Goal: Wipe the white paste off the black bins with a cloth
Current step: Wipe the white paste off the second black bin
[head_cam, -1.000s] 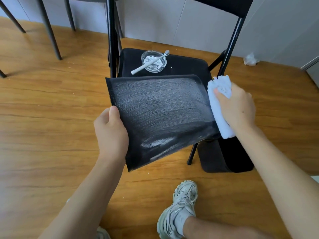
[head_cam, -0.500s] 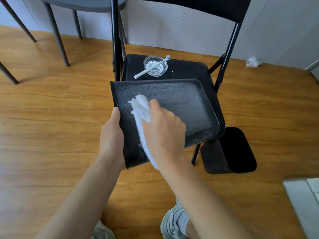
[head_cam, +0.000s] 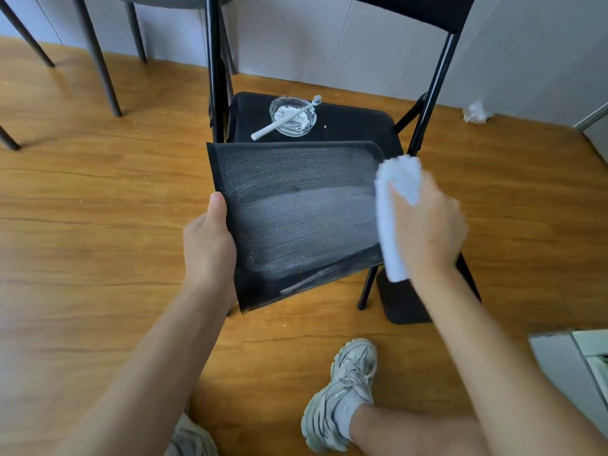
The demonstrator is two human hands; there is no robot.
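The right hand (head_cam: 427, 225) and cloth (head_cam: 391, 218) are motion-blurred. They cover the black bin's (head_cam: 296, 218) right edge. The chair (head_cam: 345, 126) back is cut off by the top edge.

Readable text: none is to be made out.
Black bin (head_cam: 296, 218): only white paste smears are shown; no label or number.
Cloth (head_cam: 393, 205): no print is seen.
Shoe (head_cam: 342, 393): no brand mark can be read.
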